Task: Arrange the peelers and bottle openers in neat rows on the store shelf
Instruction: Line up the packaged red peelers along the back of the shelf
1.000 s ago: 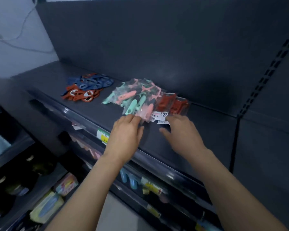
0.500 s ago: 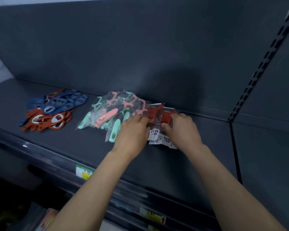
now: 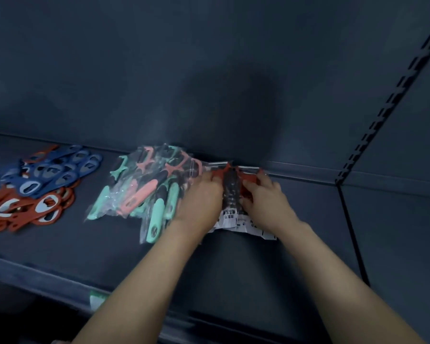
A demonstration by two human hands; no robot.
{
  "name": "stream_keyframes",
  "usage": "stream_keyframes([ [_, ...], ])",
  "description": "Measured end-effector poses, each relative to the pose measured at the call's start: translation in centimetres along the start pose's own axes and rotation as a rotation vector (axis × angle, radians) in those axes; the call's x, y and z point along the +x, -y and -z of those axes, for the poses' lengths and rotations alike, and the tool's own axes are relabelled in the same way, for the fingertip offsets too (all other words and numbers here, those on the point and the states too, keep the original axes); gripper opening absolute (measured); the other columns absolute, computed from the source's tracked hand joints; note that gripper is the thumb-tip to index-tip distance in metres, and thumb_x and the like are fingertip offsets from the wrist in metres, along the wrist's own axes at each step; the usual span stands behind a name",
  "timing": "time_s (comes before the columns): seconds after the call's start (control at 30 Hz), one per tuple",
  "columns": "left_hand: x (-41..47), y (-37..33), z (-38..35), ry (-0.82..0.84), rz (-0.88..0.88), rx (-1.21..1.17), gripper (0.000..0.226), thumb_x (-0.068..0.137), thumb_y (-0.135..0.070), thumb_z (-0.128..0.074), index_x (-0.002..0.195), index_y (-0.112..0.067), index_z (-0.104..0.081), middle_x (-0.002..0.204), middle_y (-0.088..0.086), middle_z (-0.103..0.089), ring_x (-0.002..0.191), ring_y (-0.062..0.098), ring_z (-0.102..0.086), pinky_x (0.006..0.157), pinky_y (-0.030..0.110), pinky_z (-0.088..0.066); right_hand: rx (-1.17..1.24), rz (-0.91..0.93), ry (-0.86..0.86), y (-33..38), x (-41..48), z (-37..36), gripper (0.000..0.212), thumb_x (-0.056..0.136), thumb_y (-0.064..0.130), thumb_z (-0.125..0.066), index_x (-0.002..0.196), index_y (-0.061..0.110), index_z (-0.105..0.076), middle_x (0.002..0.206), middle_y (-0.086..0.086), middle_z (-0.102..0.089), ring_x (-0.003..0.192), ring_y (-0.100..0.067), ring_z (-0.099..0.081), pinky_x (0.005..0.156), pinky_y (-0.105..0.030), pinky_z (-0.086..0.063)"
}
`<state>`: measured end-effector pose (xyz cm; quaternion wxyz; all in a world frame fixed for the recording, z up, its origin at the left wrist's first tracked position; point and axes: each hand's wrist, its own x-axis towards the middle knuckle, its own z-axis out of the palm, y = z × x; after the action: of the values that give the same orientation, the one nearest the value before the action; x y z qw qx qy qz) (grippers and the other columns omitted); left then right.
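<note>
A small stack of red peelers (image 3: pixel 231 187) in clear bags with white labels lies against the back of the dark shelf (image 3: pixel 296 256). My left hand (image 3: pixel 199 204) grips its left side and my right hand (image 3: pixel 266 202) grips its right side. To the left of my hands sits a loose pile of bagged mint and pink peelers (image 3: pixel 144 189). Farther left lie blue bottle openers (image 3: pixel 57 170) heaped over red bottle openers (image 3: pixel 23 209).
The dark back panel (image 3: pixel 209 70) rises right behind the peelers. A slotted upright (image 3: pixel 387 112) divides the shelf bay at the right. The shelf's front rail (image 3: pixel 47 279) with a price tag runs along the bottom left.
Both hands have pushed the red peelers back to the rear wall and closed in on the stack's sides. The view has moved closer and tilted upward.
</note>
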<state>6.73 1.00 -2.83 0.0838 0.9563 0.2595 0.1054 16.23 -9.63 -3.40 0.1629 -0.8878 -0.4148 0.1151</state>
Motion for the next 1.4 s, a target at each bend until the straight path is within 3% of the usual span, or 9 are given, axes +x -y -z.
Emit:
stream_keyframes([
  [0.2,0.3,0.4,-0.3,0.127,-0.085,0.109,0.027,0.093,-0.01,-0.043,0.117,-0.009,-0.056,0.125,0.013,-0.05,0.115,0.031,-0.046,0.096,0.036,-0.037,0.147,-0.221,-0.061,-0.5,-0.3,1.4,0.023,0.086,0.037,-0.062,0.084,0.014,-0.06,0.124,-0.015,-0.047,0.115,-0.035,-0.045,0.087,-0.032,-0.041],
  [0.33,0.4,-0.2,0.0,0.23,-0.05,-0.044,0.033,0.093,-0.029,-0.051,0.121,-0.011,-0.051,0.136,0.017,-0.038,0.12,0.035,-0.043,0.097,0.04,-0.038,0.132,-0.37,-0.125,-0.3,-0.9,0.8,0.052,0.087,0.024,-0.063,0.131,0.009,-0.038,0.129,-0.016,-0.037,0.121,-0.034,-0.037,0.095,-0.041,-0.04],
  [0.5,0.8,-0.9,-0.7,0.206,0.019,-0.096,0.047,0.089,-0.016,-0.056,0.127,-0.004,-0.032,0.13,0.022,-0.044,0.119,0.037,-0.04,0.095,0.04,-0.036,0.244,-0.441,-0.166,-0.8,-1.4,1.2,0.05,0.086,0.022,-0.064,0.126,0.008,-0.039,0.122,-0.019,-0.048,0.115,-0.035,-0.046,0.092,-0.04,-0.044],
  [0.73,0.7,-1.1,-0.2,0.296,0.028,-0.232,0.042,0.076,0.0,-0.054,0.117,0.0,-0.042,0.122,0.017,-0.037,0.114,0.032,-0.04,0.098,0.038,-0.038,0.507,-0.524,-0.286,-1.6,-2.9,2.1,0.041,0.083,0.02,-0.069,0.117,0.008,-0.05,0.108,-0.005,-0.06,0.088,-0.019,-0.054,0.071,-0.025,-0.041],
  [0.93,-0.7,-1.2,-1.5,0.204,-0.018,-0.036,0.048,0.083,-0.018,-0.059,0.124,-0.002,-0.038,0.126,0.016,-0.036,0.116,0.032,-0.036,0.096,0.036,-0.035,0.439,-0.607,-0.385,-1.6,-3.7,1.6,0.051,0.087,0.012,-0.061,0.133,0.01,-0.04,0.125,-0.016,-0.048,0.105,-0.03,-0.054,0.086,-0.031,-0.043],
  [1.07,-0.7,-1.2,-1.7,0.185,0.001,-0.017,0.051,0.085,-0.012,-0.057,0.128,-0.001,-0.034,0.126,0.017,-0.045,0.116,0.034,-0.042,0.095,0.041,-0.036,0.383,-0.613,-0.312,-0.9,-4.1,0.8,0.074,0.08,0.031,-0.073,0.138,0.011,-0.033,0.129,-0.016,-0.042,0.118,-0.032,-0.045,0.097,-0.036,-0.041],
  [1.17,-0.6,-1.4,-1.5,0.172,0.009,-0.081,0.056,0.08,-0.006,-0.061,0.128,-0.003,-0.033,0.124,0.017,-0.045,0.115,0.035,-0.043,0.094,0.041,-0.037,0.228,-0.631,-0.179,-0.2,-4.1,0.6,0.081,0.079,0.029,-0.073,0.142,0.009,-0.027,0.132,-0.017,-0.042,0.124,-0.035,-0.039,0.101,-0.042,-0.04],
  [1.3,-0.4,-1.4,-1.3,0.166,0.05,-0.196,0.052,0.076,-0.013,-0.065,0.121,-0.002,-0.042,0.122,0.016,-0.042,0.116,0.034,-0.04,0.097,0.04,-0.036,0.198,-0.657,-0.178,0.2,-4.5,0.7,0.063,0.081,0.017,-0.064,0.134,0.004,-0.033,0.127,-0.021,-0.047,0.117,-0.038,-0.046,0.094,-0.042,-0.044],
  [1.4,-0.4,-0.8,-0.4,0.12,0.042,-0.462,0.029,0.073,-0.014,-0.06,0.1,-0.007,-0.053,0.107,0.012,-0.048,0.1,0.026,-0.047,0.077,0.027,-0.043,0.281,-0.655,-0.221,0.4,-4.9,1.0,0.07,0.083,0.018,-0.064,0.14,0.005,-0.027,0.131,-0.022,-0.042,0.116,-0.039,-0.047,0.096,-0.043,-0.044],
])
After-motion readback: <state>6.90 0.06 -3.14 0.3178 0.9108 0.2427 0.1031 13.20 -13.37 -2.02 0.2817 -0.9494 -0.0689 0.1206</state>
